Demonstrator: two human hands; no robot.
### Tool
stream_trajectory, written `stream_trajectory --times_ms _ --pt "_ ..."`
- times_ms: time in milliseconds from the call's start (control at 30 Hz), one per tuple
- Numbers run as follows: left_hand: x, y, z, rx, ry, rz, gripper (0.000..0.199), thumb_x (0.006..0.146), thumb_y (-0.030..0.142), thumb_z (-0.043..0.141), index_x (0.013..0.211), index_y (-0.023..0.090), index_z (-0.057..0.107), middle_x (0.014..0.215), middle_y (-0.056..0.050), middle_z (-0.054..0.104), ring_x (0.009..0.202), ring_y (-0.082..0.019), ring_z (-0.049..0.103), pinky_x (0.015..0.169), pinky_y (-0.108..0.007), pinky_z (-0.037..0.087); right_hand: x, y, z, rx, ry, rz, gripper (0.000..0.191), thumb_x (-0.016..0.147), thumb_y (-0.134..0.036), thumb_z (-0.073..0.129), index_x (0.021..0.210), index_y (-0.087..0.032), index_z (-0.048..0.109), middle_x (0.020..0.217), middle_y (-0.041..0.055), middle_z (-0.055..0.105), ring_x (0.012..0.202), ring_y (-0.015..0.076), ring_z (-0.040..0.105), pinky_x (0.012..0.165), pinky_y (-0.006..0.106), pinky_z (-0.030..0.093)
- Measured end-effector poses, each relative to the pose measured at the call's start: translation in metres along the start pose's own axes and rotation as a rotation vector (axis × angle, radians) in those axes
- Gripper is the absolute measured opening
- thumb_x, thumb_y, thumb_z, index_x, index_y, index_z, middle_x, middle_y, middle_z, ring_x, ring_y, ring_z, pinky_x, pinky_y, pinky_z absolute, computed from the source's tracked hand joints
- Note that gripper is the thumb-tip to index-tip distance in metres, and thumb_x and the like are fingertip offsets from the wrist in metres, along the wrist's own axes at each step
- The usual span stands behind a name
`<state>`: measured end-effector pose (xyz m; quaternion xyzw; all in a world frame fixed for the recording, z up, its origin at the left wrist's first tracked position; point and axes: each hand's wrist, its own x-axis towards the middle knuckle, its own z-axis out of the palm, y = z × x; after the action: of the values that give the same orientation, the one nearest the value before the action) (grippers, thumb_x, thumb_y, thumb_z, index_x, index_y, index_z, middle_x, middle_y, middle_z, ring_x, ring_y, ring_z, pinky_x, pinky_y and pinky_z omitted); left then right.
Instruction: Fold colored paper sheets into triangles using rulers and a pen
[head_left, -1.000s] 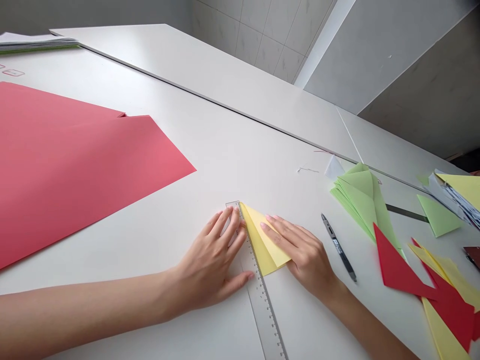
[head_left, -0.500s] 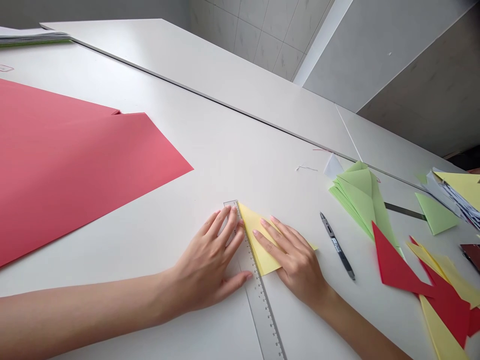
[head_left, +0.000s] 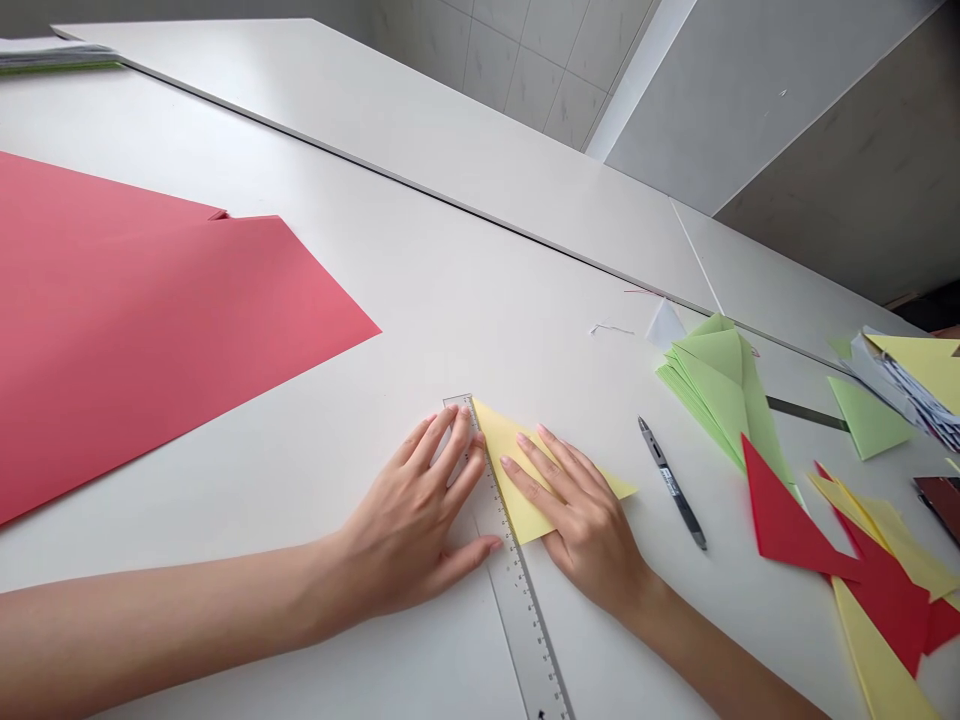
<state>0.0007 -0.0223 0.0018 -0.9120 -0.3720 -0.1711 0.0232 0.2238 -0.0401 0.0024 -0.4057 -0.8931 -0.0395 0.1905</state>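
Note:
A clear plastic ruler (head_left: pixel 517 610) lies slanted on the white table, its far end under the fingertips of my left hand (head_left: pixel 420 510). That hand is flat, with the thumb stretched out across the ruler. Against the ruler's marked edge rests a yellow paper triangle (head_left: pixel 506 470). My right hand (head_left: pixel 589 520) lies on the triangle with its fingers spread, covering its middle; one yellow corner shows past the hand on the right. Nearest to my right hand is a black and grey pen (head_left: pixel 673 485).
Large red paper sheets (head_left: pixel 165 330) cover the left of the table (head_left: pixel 420 260). On the right are folded green papers (head_left: pixel 712 380), red paper pieces (head_left: pixel 787 520), yellow pieces (head_left: pixel 877 640) and a paper stack (head_left: pixel 911 390). A small white paper (head_left: pixel 664 325) and thread (head_left: pixel 611 328) lie further back.
The whole view has shifted slightly. Both hands stay flat in nearly the same places on the ruler and the yellow triangle, with only slight finger movement.

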Motion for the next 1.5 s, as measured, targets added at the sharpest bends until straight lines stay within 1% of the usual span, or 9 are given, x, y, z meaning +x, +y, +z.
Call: stream_trajectory --times_ms 233,567,800,1033,1100,1233,1367,1433,1500 --pt "-0.001 0.0 0.0 0.005 0.013 0.02 0.07 0.09 0.059 0.045 0.124 -0.001 0.057 0.137 -0.029 0.046 0.133 -0.045 0.038 0.106 -0.055 0.039 -0.001 0.0 -0.002 -0.006 -0.035 -0.011 0.073 0.07 0.013 0.034 0.134 -0.013 0.055 0.142 0.0115 0.052 0.14 0.0314 0.036 0.105 0.05 0.046" --pt "0.0 0.0 -0.001 0.018 0.007 0.031 0.071 0.091 0.059 0.043 0.124 -0.002 0.056 0.137 -0.031 0.045 0.131 -0.045 0.039 0.106 -0.056 0.039 -0.002 0.0 -0.003 -0.02 -0.079 0.017 0.07 0.074 0.013 0.035 0.137 -0.012 0.053 0.144 0.0115 0.049 0.142 0.0309 0.032 0.108 0.048 0.043" --pt "0.001 -0.001 0.0 0.017 0.033 0.045 0.071 0.091 0.059 0.043 0.122 -0.003 0.057 0.136 -0.031 0.045 0.131 -0.046 0.039 0.106 -0.056 0.039 -0.001 0.0 -0.004 -0.032 -0.084 0.013 0.07 0.074 0.014 0.033 0.137 -0.011 0.052 0.144 0.0137 0.048 0.142 0.0319 0.032 0.107 0.048 0.043" --pt "0.002 -0.001 0.001 0.011 0.041 0.048 0.071 0.091 0.059 0.042 0.123 -0.004 0.056 0.137 -0.031 0.045 0.131 -0.046 0.039 0.106 -0.056 0.039 0.0 -0.001 -0.005 -0.08 -0.069 0.012 0.067 0.077 0.013 0.033 0.136 -0.012 0.053 0.143 0.0133 0.05 0.141 0.0314 0.033 0.106 0.048 0.044" --pt "0.001 -0.002 0.002 0.004 0.043 0.045 0.073 0.091 0.06 0.042 0.126 -0.004 0.053 0.138 -0.03 0.044 0.132 -0.046 0.038 0.107 -0.055 0.038 -0.001 -0.001 -0.004 -0.094 -0.068 0.01 0.067 0.078 0.013 0.034 0.137 -0.012 0.052 0.143 0.0134 0.049 0.141 0.032 0.033 0.106 0.048 0.044" --pt "0.0 -0.002 0.006 -0.014 0.066 0.025 0.082 0.092 0.063 0.041 0.136 -0.006 0.042 0.142 -0.029 0.041 0.134 -0.043 0.036 0.108 -0.053 0.037 -0.002 -0.003 -0.004 -0.114 -0.048 0.013 0.067 0.077 0.014 0.034 0.135 -0.012 0.054 0.142 0.0145 0.051 0.14 0.0323 0.035 0.105 0.047 0.046" --pt "-0.001 -0.001 0.007 -0.033 0.063 -0.005 0.086 0.091 0.064 0.042 0.143 -0.004 0.032 0.146 -0.026 0.038 0.137 -0.04 0.032 0.111 -0.051 0.033 0.001 -0.002 -0.007 -0.159 0.026 0.046 0.063 0.078 0.012 0.034 0.132 -0.012 0.057 0.136 0.0123 0.057 0.134 0.0287 0.046 0.101 0.042 0.05" --pt "-0.001 -0.001 0.006 -0.047 0.054 -0.025 0.089 0.091 0.065 0.042 0.146 -0.003 0.025 0.148 -0.024 0.037 0.139 -0.038 0.031 0.113 -0.049 0.032 0.005 0.001 -0.01 -0.172 0.061 0.075 0.062 0.078 0.011 0.034 0.132 -0.01 0.056 0.132 0.0099 0.06 0.129 0.026 0.052 0.099 0.038 0.052" --pt "-0.001 -0.001 0.006 -0.055 0.048 -0.034 0.091 0.091 0.065 0.042 0.148 -0.002 0.021 0.149 -0.023 0.036 0.139 -0.037 0.031 0.113 -0.048 0.031 0.01 0.007 -0.013 -0.187 0.082 0.099 0.065 0.077 0.012 0.033 0.134 -0.01 0.055 0.131 0.0079 0.062 0.125 0.024 0.056 0.098 0.035 0.052"
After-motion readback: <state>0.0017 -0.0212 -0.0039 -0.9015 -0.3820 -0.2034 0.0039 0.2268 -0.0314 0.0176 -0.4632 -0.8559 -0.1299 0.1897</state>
